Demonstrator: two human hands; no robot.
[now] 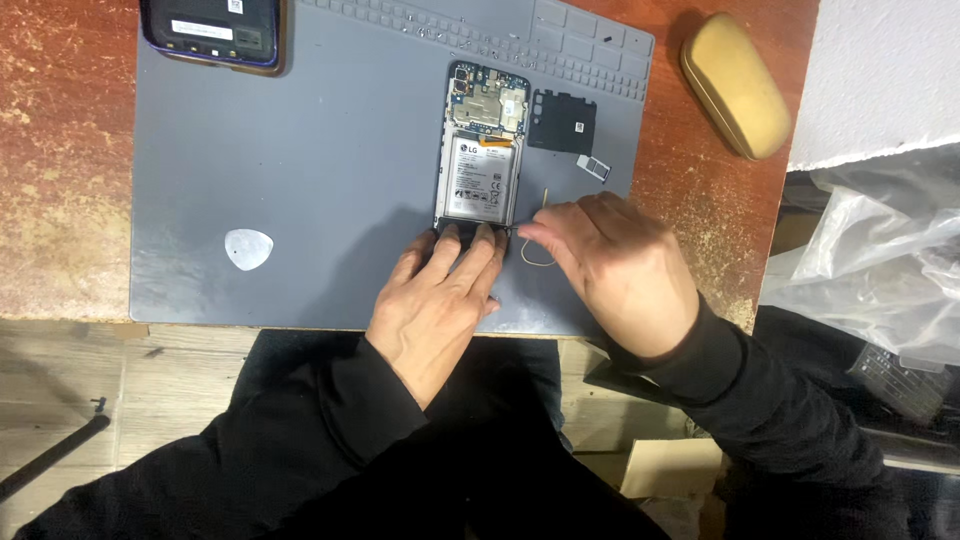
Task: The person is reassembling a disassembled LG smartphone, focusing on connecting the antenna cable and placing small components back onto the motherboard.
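- At centre frame, we press our left hand (440,300) flat on the lower end of an opened phone (482,150); its fingers are together, pinning it to the grey work mat (300,150) so it does not appear free to slide.
- Our right hand (610,262) pinches closed on a thin tool at the phone's lower right corner; the tip is too small to identify. A loop of thin yellowish wire (537,258) lies just beside it.
- The phone's back is off, exposing battery and board.
- A black cover piece (563,121) and small tray (593,167) sit right of the phone, within reach.
- A white pick (248,248) rests at left; a second phone (212,32) is at upper left; a tan case (735,84) lies on the tabletop (60,180) at upper right.
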